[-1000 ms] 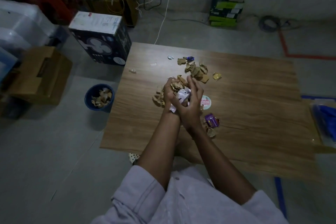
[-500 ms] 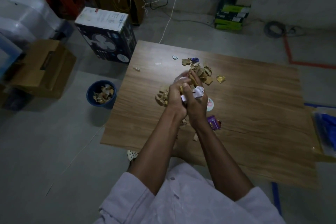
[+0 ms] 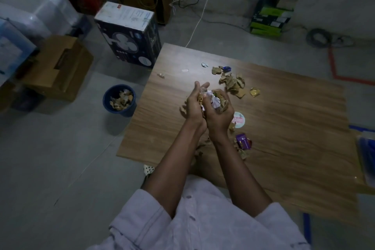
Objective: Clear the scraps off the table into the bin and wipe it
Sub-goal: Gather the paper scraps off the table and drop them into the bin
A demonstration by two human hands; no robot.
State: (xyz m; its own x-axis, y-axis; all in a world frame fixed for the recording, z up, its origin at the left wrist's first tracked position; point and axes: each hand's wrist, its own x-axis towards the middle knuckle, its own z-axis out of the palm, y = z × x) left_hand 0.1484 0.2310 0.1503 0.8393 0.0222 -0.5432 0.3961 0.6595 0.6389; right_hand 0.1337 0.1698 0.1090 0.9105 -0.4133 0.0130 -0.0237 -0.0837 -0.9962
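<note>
Both hands are together above the left part of the wooden table (image 3: pixel 294 128), cupped round a bundle of scraps (image 3: pixel 212 100) of crumpled white paper and brown card. My left hand (image 3: pixel 193 105) holds it from the left with the fingertips raised. My right hand (image 3: pixel 220 116) grips it from the right. More brown scraps (image 3: pixel 233 85) lie further back, with a gold wrapper (image 3: pixel 255 92), a round sticker (image 3: pixel 239 119) and a purple wrapper (image 3: pixel 243 141). The blue bin (image 3: pixel 119 100) stands on the floor left of the table, partly filled with scraps.
A dark fan box (image 3: pixel 129 34) stands on the floor behind the bin, and a brown cardboard box (image 3: pixel 58 67) lies to its left. Small white bits (image 3: pixel 204 64) sit near the table's far left corner. A blue item (image 3: pixel 365 148) lies at the table's right edge.
Both hands have lifted off the table with the gathered bundle of scraps and drawn together. The view has shifted, so table and bin appear further right.
</note>
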